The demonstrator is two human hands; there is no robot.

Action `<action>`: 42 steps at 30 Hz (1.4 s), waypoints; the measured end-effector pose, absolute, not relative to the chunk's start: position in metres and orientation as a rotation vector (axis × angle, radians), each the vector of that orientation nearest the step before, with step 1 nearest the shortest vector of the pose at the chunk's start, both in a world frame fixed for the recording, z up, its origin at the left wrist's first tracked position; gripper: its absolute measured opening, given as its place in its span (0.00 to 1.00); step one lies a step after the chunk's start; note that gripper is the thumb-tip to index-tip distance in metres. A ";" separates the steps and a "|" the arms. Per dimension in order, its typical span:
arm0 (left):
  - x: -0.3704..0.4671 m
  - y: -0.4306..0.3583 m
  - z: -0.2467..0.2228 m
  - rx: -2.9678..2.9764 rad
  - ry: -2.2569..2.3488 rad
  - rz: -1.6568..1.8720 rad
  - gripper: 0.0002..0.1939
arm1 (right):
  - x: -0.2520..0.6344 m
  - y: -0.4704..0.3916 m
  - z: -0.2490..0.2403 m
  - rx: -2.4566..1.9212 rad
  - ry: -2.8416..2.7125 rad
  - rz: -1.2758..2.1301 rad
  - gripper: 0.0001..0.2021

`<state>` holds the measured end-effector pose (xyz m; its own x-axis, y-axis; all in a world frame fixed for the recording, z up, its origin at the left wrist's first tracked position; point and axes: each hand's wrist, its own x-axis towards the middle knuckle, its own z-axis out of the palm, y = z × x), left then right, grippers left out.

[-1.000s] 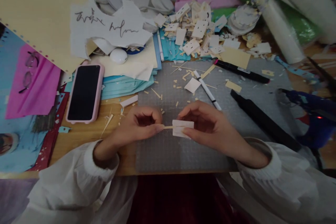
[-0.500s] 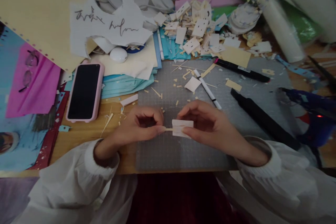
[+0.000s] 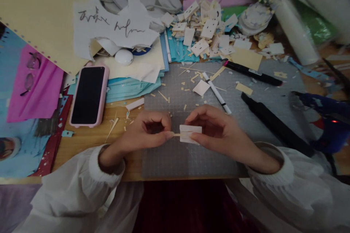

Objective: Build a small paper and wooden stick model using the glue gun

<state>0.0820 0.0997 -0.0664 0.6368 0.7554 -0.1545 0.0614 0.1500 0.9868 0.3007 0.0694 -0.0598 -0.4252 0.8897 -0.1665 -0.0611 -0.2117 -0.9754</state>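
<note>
My L hand has one end of a thin pale strip pinched thumb-to-finger; my R hand grips a small white card, thumb on its face. Both pcs are over the grey mat, strip meeting the card's L edge; can't tell if it's stuck. Prob. at the lining-up step. Next move calls for a steady R & light L, imo, so the strip doesn't bend.
</note>
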 end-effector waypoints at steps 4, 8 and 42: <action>0.079 0.100 -0.066 1.365 0.741 0.569 0.14 | 0.300 0.069 -0.060 -1.028 -1.335 1.719 0.11; 0.077 0.099 -0.064 1.402 0.753 0.534 0.21 | 0.300 0.068 -0.061 -1.007 -1.329 1.719 0.11; 0.087 0.092 -0.067 1.621 0.682 0.516 0.06 | 0.293 0.059 -0.067 -0.923 -1.602 1.461 0.15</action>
<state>0.0866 0.0923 -0.0672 0.7260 0.6862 -0.0457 0.1425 -0.0851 0.9861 0.2927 0.0587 -0.0670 -0.4454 0.8929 0.0655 0.0166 0.0813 -0.9966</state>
